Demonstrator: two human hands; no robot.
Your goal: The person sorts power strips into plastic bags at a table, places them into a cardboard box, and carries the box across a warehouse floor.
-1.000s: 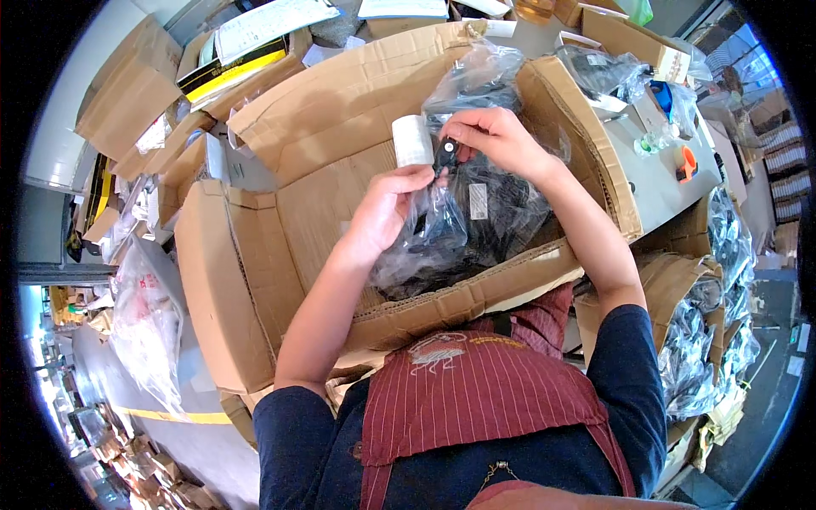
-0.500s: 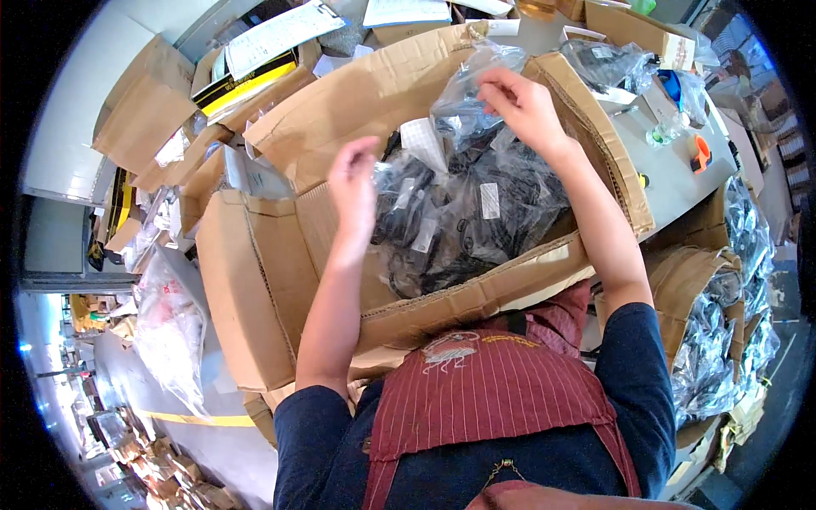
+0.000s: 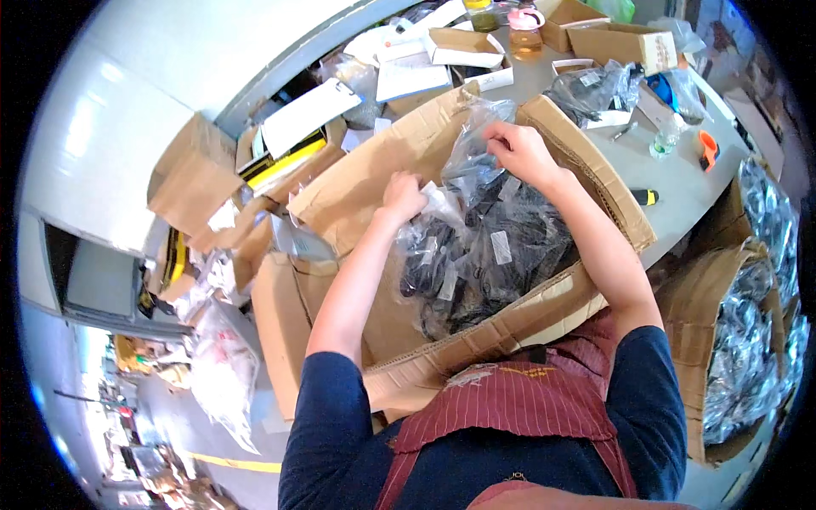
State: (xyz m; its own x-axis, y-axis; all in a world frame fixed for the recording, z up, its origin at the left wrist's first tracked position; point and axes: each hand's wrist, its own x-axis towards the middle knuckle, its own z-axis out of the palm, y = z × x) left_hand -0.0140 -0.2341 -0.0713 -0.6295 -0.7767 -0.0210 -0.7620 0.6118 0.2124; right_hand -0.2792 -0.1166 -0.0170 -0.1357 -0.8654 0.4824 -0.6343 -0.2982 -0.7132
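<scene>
A large open cardboard box [image 3: 327, 302] lies in front of me, with several clear bags of black items [image 3: 476, 263] piled inside; white labels show on some bags. My right hand [image 3: 525, 155] is closed, its fingertips pinching the upper part of a clear plastic bag [image 3: 472, 153] at the far side of the box. My left hand [image 3: 403, 197] is over the box's left part, fingers curled, right beside a crumpled white sheet [image 3: 442, 206]. Its fingertips are partly hidden, so what they grip cannot be made out.
Behind the box stand a clipboard [image 3: 310, 115], small open cartons [image 3: 463, 48] and a pink-lidded jar [image 3: 525, 38]. An orange tape dispenser [image 3: 708, 150] and a yellow-black tool [image 3: 646, 197] lie on the grey table to the right. Another carton of bagged items [image 3: 739, 365] stands at right.
My left hand has come in from the side to the white sheet, its fingers now curled. My right hand stays at the plastic bag. The whole view has shifted.
</scene>
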